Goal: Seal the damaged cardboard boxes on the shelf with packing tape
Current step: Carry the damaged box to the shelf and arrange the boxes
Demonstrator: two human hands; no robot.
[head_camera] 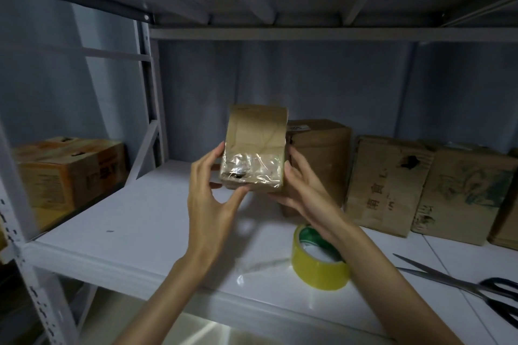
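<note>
Your left hand [208, 190] and right hand [301, 187] grip the small cardboard box [256, 145] from either side, held above the shelf [134, 232]; clear tape [252, 168] covers its near end; tape roll [318, 260] lies below, scissors [459, 286] at right.

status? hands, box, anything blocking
Left hand and right hand both hold small box above shelf. Clear tape covers its dark hole. Tape roll and scissors lie idle; nothing in the way.
</note>
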